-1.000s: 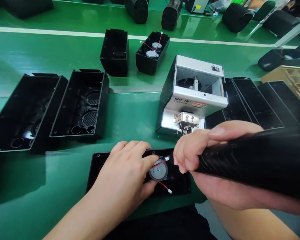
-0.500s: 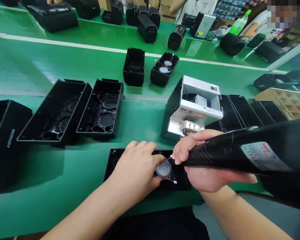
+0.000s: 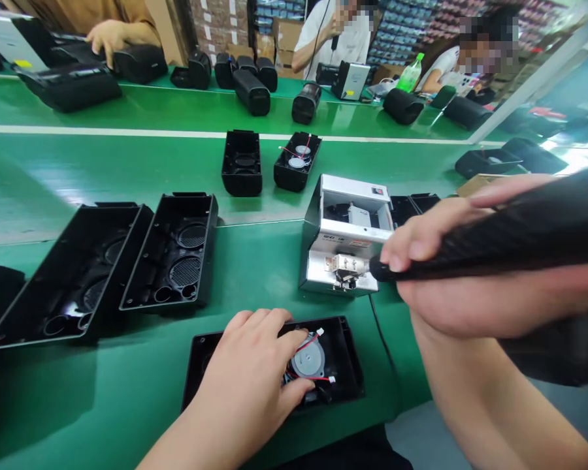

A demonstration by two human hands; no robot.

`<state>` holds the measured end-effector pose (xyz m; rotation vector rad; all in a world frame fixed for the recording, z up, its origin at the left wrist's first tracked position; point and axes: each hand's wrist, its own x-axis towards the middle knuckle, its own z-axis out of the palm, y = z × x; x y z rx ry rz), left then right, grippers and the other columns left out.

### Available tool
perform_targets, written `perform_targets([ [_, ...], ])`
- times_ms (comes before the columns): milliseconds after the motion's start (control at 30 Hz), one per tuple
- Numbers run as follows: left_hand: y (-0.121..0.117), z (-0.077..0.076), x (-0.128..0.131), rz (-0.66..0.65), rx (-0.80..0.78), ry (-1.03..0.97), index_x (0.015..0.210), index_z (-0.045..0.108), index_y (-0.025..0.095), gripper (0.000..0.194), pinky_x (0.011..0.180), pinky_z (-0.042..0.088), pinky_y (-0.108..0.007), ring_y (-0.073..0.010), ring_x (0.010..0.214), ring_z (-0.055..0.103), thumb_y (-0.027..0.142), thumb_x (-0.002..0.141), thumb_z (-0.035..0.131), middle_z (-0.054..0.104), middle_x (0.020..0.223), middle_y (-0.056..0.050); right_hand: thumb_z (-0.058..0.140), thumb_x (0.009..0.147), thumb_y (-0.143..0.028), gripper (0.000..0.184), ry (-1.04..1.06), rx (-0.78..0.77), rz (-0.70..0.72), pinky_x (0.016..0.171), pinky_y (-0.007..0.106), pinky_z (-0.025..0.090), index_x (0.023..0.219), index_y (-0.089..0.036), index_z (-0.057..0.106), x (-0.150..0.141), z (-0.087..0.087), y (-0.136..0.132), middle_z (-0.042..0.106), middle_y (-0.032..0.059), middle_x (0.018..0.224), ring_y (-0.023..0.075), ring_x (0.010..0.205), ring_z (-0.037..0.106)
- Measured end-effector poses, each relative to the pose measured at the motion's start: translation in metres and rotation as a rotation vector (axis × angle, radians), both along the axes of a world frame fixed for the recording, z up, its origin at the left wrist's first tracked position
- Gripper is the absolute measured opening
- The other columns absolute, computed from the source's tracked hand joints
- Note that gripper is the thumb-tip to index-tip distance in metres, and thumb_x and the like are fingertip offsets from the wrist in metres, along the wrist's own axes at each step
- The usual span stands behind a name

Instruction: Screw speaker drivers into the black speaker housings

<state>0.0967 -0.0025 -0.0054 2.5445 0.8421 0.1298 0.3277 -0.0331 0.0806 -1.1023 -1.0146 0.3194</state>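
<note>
My left hand (image 3: 247, 385) presses down on a black speaker housing (image 3: 345, 365) at the near edge of the green bench, its thumb and fingers beside a round silver speaker driver (image 3: 308, 360) with red wires and white plugs. My right hand (image 3: 451, 274) grips a black electric screwdriver (image 3: 514, 235), held level. The tool's tip sits at the outlet of the silver screw feeder (image 3: 345, 241), above and to the right of the housing.
Two open black housings (image 3: 127, 267) lie at the left. Two smaller ones (image 3: 269, 163) stand on the green conveyor (image 3: 127, 163), one with drivers inside. More black shells (image 3: 411, 202) sit behind the feeder. Other people work at the far side with black speakers (image 3: 249, 88).
My right hand has lifted the screwdriver off the housing and carried its tip up to the screw feeder. My left hand stays on the housing. The camera has tilted upward.
</note>
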Motion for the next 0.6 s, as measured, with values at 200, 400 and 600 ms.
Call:
perform_targets([
  [200, 0.000, 0.000, -0.001, 0.003, -0.005, -0.027, 0.122, 0.077, 0.033, 0.041, 0.097, 0.048, -0.050, -0.0287, 0.109, 0.067, 0.033, 0.083, 0.090, 0.071, 0.124, -0.004, 0.069, 0.064, -0.101, 0.077, 0.169, -0.015, 0.026, 0.032, 0.034, 0.035, 0.087, -0.028, 0.060, -0.014, -0.003, 0.024, 0.059, -0.0052, 0.047, 0.0205, 0.036, 0.050],
  [400, 0.000, -0.001, -0.001, 0.005, -0.004, -0.027, 0.122, 0.077, 0.032, 0.041, 0.096, 0.047, -0.049, -0.0292, 0.109, 0.067, 0.035, 0.083, 0.090, 0.071, 0.126, -0.005, 0.058, 0.069, -0.106, 0.079, 0.129, 0.018, 0.067, 0.032, 0.035, 0.036, 0.088, -0.029, 0.062, -0.011, -0.013, 0.022, 0.055, -0.0040, 0.045, 0.0209, 0.034, 0.050],
  [600, 0.000, 0.000, -0.002, -0.006, 0.003, -0.009, 0.123, 0.076, 0.033, 0.041, 0.096, 0.047, -0.051, -0.0308, 0.111, 0.066, 0.038, 0.084, 0.089, 0.070, 0.127, -0.005, 0.059, 0.071, -0.104, 0.086, 0.076, 0.069, 0.064, 0.032, 0.037, 0.038, 0.108, -0.028, 0.072, -0.014, -0.018, 0.025, 0.058, -0.0027, 0.055, 0.0215, 0.038, 0.053],
])
